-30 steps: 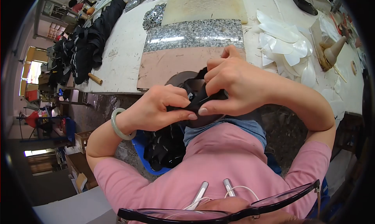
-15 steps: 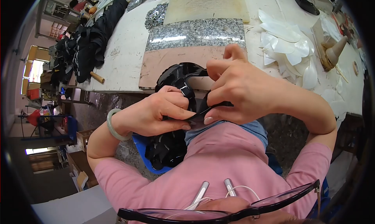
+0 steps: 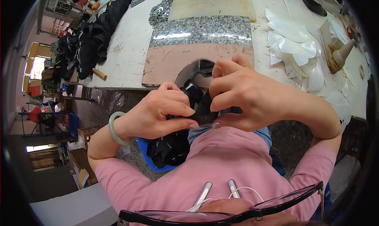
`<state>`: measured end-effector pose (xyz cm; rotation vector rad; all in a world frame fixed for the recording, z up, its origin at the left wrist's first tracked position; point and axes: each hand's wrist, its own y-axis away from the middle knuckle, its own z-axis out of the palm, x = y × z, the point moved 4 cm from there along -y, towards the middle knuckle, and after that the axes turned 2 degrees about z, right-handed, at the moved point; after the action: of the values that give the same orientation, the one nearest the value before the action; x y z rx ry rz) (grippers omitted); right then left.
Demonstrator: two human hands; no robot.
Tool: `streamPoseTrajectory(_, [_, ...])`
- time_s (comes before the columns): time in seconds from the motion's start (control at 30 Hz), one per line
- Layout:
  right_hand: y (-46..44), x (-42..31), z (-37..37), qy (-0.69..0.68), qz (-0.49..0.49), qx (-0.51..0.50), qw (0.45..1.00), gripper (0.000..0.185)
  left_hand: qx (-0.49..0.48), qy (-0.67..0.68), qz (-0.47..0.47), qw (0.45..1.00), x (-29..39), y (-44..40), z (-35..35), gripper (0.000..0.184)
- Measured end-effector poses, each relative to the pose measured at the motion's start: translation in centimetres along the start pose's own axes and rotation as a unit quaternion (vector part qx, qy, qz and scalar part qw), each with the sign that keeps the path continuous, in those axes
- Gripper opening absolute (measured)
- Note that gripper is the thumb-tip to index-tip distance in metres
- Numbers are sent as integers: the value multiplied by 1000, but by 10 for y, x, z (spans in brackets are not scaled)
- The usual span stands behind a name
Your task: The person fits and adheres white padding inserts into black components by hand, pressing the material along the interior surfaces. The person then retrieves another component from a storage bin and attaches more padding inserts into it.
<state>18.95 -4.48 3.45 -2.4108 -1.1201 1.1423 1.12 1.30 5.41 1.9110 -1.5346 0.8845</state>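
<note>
My left hand (image 3: 160, 112) and right hand (image 3: 242, 92): both pinched closed on one glossy black piece (image 3: 203, 107), best gripped evenly.

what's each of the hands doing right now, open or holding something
Left hand: closed, thumb and fingers gripping the black piece.
Right hand: closed on the same piece, its fingers bent over it.

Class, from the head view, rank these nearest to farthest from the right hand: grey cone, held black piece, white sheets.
1. Black piece: held in the right hand.
2. White sheets: right of that hand.
3. Grey cone: farther right, past the sheets.
</note>
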Motion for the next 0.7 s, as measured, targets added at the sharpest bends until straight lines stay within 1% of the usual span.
streamPoseTrajectory(0.07, [-2,-6,-2,61,-27,26,997,21,3,-9,4,1000,1,1,-1,16])
streamPoseTrajectory(0.13, [-2,-11,-5,104,-31,6,994,21,1,-18,10,1000,1,0,-2,16])
streamPoseTrajectory(0.2, [-1,-13,-6,111,-16,-55,992,25,-5,-23,13,1000,3,0,-5,16])
streamPoseTrajectory(0.3, [-4,-16,-8,111,29,-141,983,25,-40,-9,-6,999,0,-1,-5,12])
streamPoseTrajectory(0.4, [-4,-16,-8,113,-20,-53,992,25,-38,-36,17,998,2,-4,-5,11])
streamPoseTrajectory(0.5, [-1,-9,0,89,-36,-81,992,23,-66,-59,47,995,-3,-7,2,11])
streamPoseTrajectory(0.57, [0,-1,6,63,-26,-107,992,20,-84,-64,32,994,-8,-6,3,11])
streamPoseTrajectory(0.63, [5,11,12,54,13,-135,989,19,-87,-59,19,994,-11,-4,2,11])
streamPoseTrajectory(0.67, [7,15,13,34,14,-100,994,20,-80,-51,12,995,-13,-2,0,11])
streamPoseTrajectory(0.7, [7,17,14,32,17,-95,995,20,-73,-43,4,996,-14,-1,-1,11])
